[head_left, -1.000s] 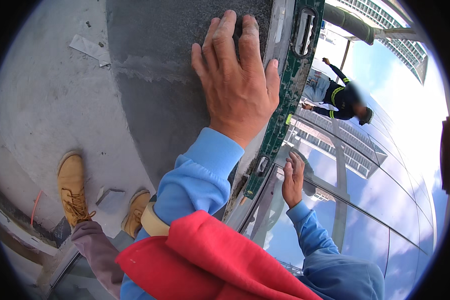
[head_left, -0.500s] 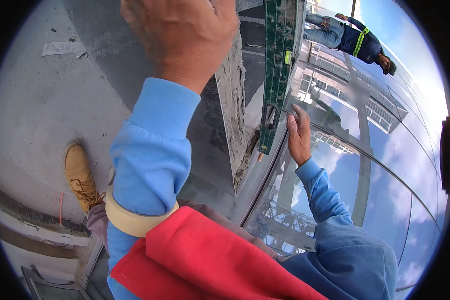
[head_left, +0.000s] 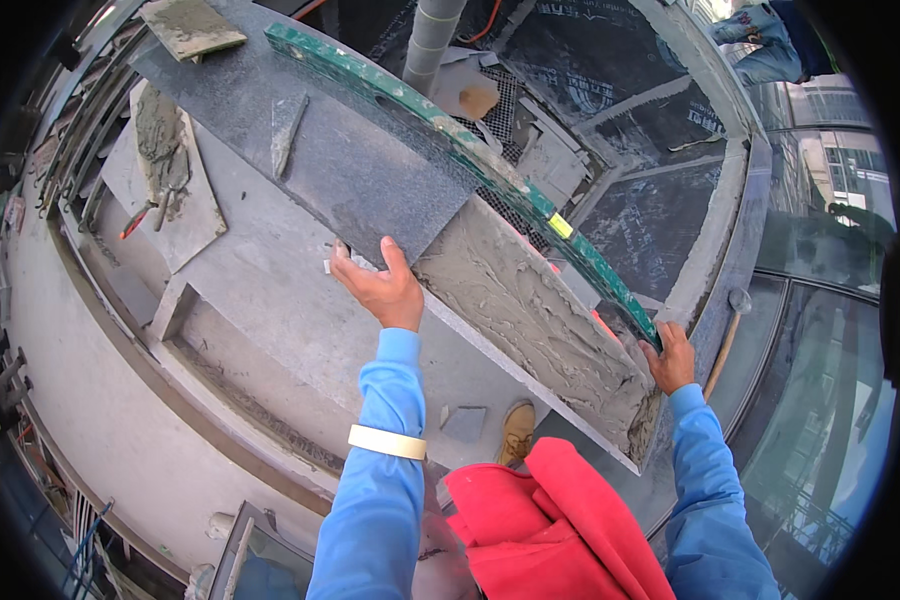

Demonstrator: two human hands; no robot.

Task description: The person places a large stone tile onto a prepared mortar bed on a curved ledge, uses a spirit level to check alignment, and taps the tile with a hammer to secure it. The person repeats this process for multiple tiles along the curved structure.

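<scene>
Hands: I am watching from far off as my bare right hand (head_left: 673, 358) is curling round the near end of a long green metal level (head_left: 500, 174). My bare left hand (head_left: 385, 295) is touching the front edge of a flat dark-grey stone slab (head_left: 370, 165), thumb and fingers parted; whether it is squeezing, I cannot tell.
Level: it is running along the slab's far side and reaching on past the bed of wet grey mortar (head_left: 530, 300).
Slab: it is lying flat, its cut end meeting the mortar.
Level work: I am guessing that holding the level along the slab is the step going on.
Next move: I am thinking it is calling for a firm right grip and a light left touch.
Change: half a second ago, the right hand was hanging apart from the level; now it is holding it, and more mortar is showing.
</scene>
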